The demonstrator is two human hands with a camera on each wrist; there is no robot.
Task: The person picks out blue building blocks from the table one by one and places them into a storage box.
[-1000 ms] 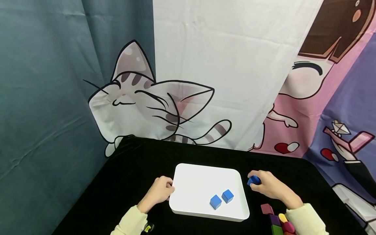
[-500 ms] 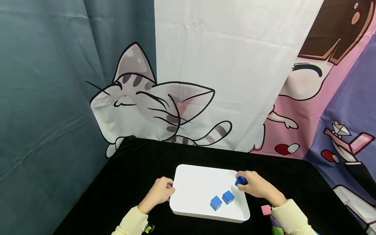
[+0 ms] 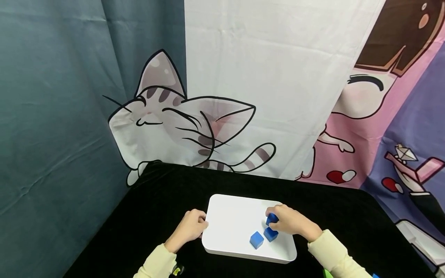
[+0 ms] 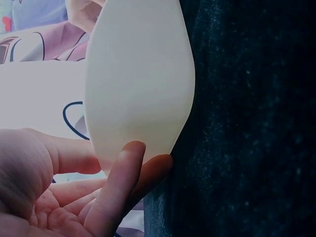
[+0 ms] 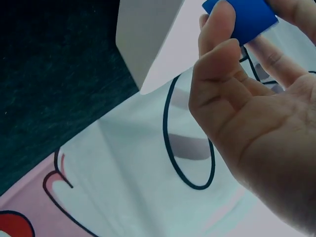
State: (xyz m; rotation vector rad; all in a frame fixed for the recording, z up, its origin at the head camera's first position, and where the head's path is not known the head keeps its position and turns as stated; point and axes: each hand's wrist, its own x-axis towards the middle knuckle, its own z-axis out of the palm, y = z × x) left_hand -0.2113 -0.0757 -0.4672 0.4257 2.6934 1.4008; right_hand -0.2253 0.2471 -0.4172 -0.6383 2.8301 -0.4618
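Note:
A white tray [image 3: 226,208] lies on the black table. Two blue cubes sit in it: one [image 3: 256,239] near the front, another [image 3: 270,234] just right of it. My right hand [image 3: 286,222] is over the tray's right part and pinches a third blue cube [image 3: 272,219] [image 5: 242,19] between thumb and fingers, directly above the right-hand cube. My left hand [image 3: 190,227] rests against the tray's left rim [image 4: 138,98], its fingers [image 4: 118,182] touching the white edge.
The black cloth [image 3: 163,193] covers the table, with printed curtains hanging behind. At the bottom right edge a green piece [image 3: 326,273] and a blue bit [image 3: 374,275] peek out beside my right sleeve [image 3: 333,255].
My right hand has carried the blue cube leftward from outside the tray's right rim to above the cubes inside it. The left hand has stayed on the rim.

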